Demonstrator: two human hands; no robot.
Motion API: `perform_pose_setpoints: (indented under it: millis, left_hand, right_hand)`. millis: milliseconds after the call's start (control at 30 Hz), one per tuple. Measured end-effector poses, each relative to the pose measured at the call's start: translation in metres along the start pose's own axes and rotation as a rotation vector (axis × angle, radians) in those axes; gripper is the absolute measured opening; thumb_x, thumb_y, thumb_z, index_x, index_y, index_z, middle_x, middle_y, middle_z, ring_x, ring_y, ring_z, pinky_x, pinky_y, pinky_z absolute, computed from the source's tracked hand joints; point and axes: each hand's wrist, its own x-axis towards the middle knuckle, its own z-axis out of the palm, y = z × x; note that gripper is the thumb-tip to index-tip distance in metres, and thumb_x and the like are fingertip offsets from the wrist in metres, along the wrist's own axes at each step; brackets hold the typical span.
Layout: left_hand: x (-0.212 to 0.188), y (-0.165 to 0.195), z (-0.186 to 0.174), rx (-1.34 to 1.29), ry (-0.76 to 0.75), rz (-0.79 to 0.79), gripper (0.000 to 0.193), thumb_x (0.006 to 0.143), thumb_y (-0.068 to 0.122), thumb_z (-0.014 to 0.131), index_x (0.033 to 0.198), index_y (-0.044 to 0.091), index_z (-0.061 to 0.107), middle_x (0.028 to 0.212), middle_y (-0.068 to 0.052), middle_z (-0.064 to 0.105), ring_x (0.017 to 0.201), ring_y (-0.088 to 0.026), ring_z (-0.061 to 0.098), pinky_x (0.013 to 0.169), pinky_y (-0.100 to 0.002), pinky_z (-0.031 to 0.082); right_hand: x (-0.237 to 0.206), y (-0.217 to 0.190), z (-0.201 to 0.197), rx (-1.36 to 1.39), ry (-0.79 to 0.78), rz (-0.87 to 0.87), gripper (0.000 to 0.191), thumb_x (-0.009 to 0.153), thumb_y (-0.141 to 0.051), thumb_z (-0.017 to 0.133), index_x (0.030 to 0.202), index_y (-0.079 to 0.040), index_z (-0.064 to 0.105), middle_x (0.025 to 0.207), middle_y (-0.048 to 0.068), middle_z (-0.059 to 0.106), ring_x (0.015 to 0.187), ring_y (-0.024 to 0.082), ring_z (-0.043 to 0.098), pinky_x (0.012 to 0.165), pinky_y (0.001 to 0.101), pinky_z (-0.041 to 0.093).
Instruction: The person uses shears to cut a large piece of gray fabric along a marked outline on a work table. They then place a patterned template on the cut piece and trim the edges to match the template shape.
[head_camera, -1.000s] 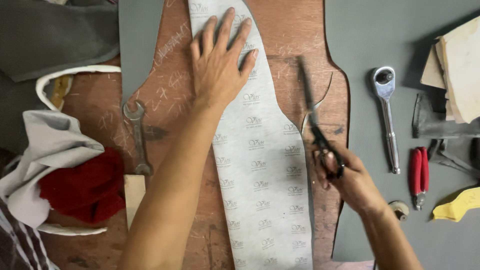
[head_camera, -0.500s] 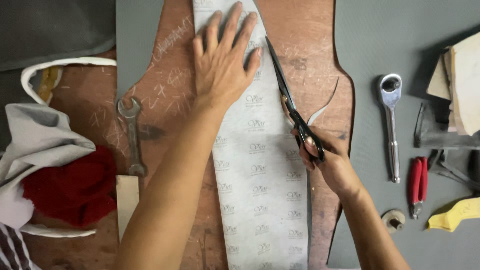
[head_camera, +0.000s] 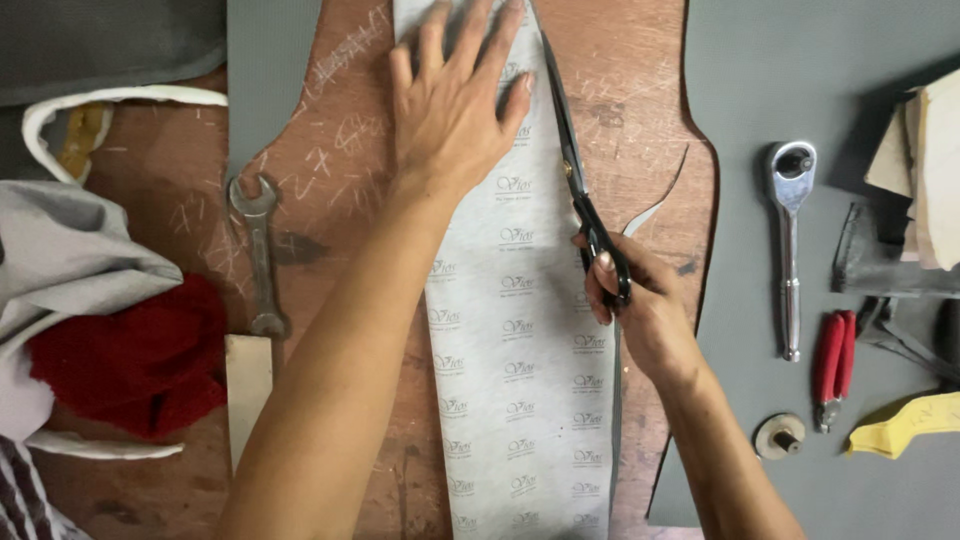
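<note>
Two hands share this: my left hand (head_camera: 455, 110) lies spread flat on the thin, floppy printed sheet (head_camera: 515, 350) at the board's (head_camera: 340, 150) far edge; my right hand (head_camera: 640, 305) grips the scissors (head_camera: 580, 190) along its right edge.

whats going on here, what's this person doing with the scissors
A person is cutting a long strip of pale printed sheet on a worn brown board. The left hand lies flat on the sheet near its far end, pinning it down. The right hand holds black scissors, blades running along the sheet's right edge. A spanner lies to the left; a ratchet wrench and red-handled pliers lie on grey material to the right.
</note>
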Motion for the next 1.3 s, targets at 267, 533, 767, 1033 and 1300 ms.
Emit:
perform_pose_setpoints:
  millis: [267, 533, 767, 1033, 1300]
  left_hand:
    - [0.011, -0.001, 0.001, -0.058, -0.072, -0.044, 0.059, 0.112, 0.045, 0.046, 0.161, 0.014, 0.039, 0.165, -0.005, 0.037, 0.144, -0.032, 0.033, 0.117, -0.055, 0.027]
    - [0.01, -0.003, 0.0, -0.069, -0.056, -0.038, 0.058, 0.11, 0.045, 0.046, 0.159, 0.014, 0.043, 0.168, -0.014, 0.027, 0.156, -0.034, 0.013, 0.125, -0.065, 0.0]
    - [0.011, -0.003, 0.001, -0.043, 0.006, -0.007, 0.057, 0.111, 0.043, 0.047, 0.159, 0.013, 0.044, 0.169, -0.016, 0.028, 0.157, -0.035, 0.016, 0.126, -0.062, 0.002]
    - [0.01, -0.002, -0.007, -0.087, -0.085, -0.047, 0.059, 0.111, 0.043, 0.046, 0.161, 0.013, 0.041, 0.168, -0.015, 0.029, 0.157, -0.034, 0.016, 0.128, -0.062, 0.002]
    - [0.011, -0.003, -0.006, -0.078, -0.115, -0.072, 0.065, 0.11, 0.046, 0.044, 0.162, 0.007, 0.038, 0.17, -0.01, 0.026, 0.159, -0.031, 0.013, 0.13, -0.059, 0.003]
  right_hand:
    - [0.002, 0.003, -0.001, 0.052, -0.008, -0.033, 0.037, 0.101, -0.026, 0.058, 0.122, 0.004, 0.065, 0.065, -0.001, 0.048, 0.056, 0.012, 0.043, 0.053, 0.028, 0.035]
    - [0.006, 0.0, 0.001, 0.041, -0.003, -0.024, 0.036, 0.102, -0.025, 0.058, 0.122, 0.004, 0.066, 0.065, -0.001, 0.048, 0.056, 0.011, 0.044, 0.052, 0.028, 0.034]
    - [0.02, -0.011, -0.005, -0.003, -0.008, -0.021, 0.033, 0.1, -0.023, 0.058, 0.12, 0.002, 0.066, 0.067, -0.001, 0.051, 0.056, 0.01, 0.045, 0.052, 0.0264, 0.036]
    - [0.03, -0.029, -0.016, -0.133, -0.014, -0.049, 0.033, 0.1, -0.027, 0.062, 0.112, 0.003, 0.068, 0.068, 0.001, 0.054, 0.057, 0.01, 0.046, 0.051, 0.0266, 0.036]
    - [0.045, -0.037, -0.022, -0.109, -0.065, -0.069, 0.033, 0.102, -0.026, 0.062, 0.116, 0.004, 0.068, 0.069, 0.0, 0.052, 0.06, 0.009, 0.045, 0.054, 0.0253, 0.035]
